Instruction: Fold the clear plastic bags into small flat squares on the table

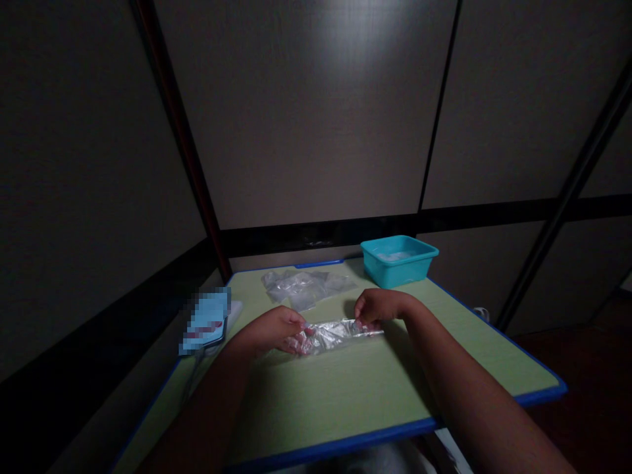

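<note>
A clear plastic bag [334,334] is stretched sideways between my two hands, low over the middle of the table. My left hand [282,329] grips its left end, with thumb and fingers closed on the film. At the other end my right hand [372,308] pinches the upper edge of the bag. Light glints off its creased surface. Just beyond my hands, a loose spread of clear plastic bags [303,286] lies flat on the table.
A turquoise plastic basket [399,268] with something pale inside stands at the table's back right. At the left edge is a phone-like device [205,322], partly blurred out. The light green table [326,401] has a blue rim; panelled walls rise behind it.
</note>
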The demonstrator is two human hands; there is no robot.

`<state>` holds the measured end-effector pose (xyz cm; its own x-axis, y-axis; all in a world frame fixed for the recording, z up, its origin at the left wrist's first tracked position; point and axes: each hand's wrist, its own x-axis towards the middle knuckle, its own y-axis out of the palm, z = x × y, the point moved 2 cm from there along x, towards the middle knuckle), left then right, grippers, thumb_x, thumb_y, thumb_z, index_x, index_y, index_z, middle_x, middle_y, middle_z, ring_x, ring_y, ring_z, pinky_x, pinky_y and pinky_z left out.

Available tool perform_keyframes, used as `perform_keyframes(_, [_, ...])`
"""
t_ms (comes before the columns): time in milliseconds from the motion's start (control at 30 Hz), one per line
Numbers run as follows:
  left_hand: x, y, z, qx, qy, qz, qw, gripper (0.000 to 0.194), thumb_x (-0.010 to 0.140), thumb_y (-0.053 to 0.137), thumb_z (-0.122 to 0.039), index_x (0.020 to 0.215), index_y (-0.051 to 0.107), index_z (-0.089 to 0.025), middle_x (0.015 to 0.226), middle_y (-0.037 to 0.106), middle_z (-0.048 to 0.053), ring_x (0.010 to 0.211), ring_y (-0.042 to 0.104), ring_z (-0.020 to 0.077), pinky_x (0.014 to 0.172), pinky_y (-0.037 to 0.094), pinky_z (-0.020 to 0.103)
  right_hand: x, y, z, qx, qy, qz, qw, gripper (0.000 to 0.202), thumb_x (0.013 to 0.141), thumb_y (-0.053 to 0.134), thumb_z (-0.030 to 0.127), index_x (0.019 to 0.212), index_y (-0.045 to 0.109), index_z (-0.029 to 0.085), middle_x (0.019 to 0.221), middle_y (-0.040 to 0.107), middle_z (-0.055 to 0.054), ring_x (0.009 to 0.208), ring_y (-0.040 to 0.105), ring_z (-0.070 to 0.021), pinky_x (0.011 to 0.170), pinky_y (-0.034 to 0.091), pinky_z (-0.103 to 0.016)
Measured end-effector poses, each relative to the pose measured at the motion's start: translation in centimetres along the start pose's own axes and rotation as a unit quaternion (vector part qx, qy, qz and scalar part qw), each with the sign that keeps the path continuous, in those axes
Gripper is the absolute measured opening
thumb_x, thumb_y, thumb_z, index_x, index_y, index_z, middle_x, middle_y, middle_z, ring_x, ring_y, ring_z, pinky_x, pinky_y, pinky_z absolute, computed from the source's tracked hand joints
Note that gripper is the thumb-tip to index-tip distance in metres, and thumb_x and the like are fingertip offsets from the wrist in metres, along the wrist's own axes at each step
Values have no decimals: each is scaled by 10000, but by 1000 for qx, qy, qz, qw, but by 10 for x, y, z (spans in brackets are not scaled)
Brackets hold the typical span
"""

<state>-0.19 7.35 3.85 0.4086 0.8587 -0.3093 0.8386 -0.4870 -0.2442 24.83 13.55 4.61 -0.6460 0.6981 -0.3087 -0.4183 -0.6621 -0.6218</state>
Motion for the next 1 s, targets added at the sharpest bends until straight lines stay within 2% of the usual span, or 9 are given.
perform_keyframes(167, [0,-1,-2,23,-10,-61,998,323,600,625,-392,781,619,-125,656,645,19,628,635,172,572,469,252,2,-2,-1,-55,9,-17,998,196,630,595,281,737,662,130,605,625,-5,537,536,-111,503,402,-193])
perform_keyframes(300, [1,-5,1,61,-12,-66,996,278,621,584,-384,728,586,-127,643,650,26,580,627,159,519,439,226,3,-3,0,-109,-7,-36,993,180,632,594,260,737,668,134,653,644,-11,613,557,-125,559,397,-191])
perform_keyframes(433, [6,-10,5,115,11,-87,990,246,629,541,-369,677,566,-129,594,628,17,495,591,138,470,401,213,4,-3,-1,-156,1,-49,987,221,624,616,286,768,663,126,702,651,-24,638,556,-132,547,382,-190])
perform_keyframes(567, [9,-12,6,135,40,-114,983,235,594,550,-363,664,563,-139,573,600,-4,496,556,128,491,404,225,5,-4,0,-198,-8,-76,977,250,665,590,347,766,660,129,687,645,-25,623,546,-130,527,361,-191])
perform_keyframes(667, [9,-14,5,153,57,-136,977,199,566,557,-333,614,560,-141,539,576,-9,508,531,130,509,398,229,6,-4,0,-209,-7,-94,973,208,674,573,303,756,661,132,680,641,-23,621,539,-128,527,352,-190])
perform_keyframes(833, [7,-15,3,171,59,-160,970,128,574,458,-248,555,540,-152,519,563,-9,480,500,120,492,373,222,7,-3,0,-204,-9,-94,974,183,672,580,274,762,662,138,689,644,-15,625,539,-118,539,357,-179])
perform_keyframes(1000, [5,-14,0,190,57,-176,964,143,593,405,-212,590,538,-160,534,561,-15,486,507,119,496,373,217,7,-1,1,-201,-13,-97,975,159,680,554,220,771,656,138,689,643,-8,625,539,-108,539,353,-170])
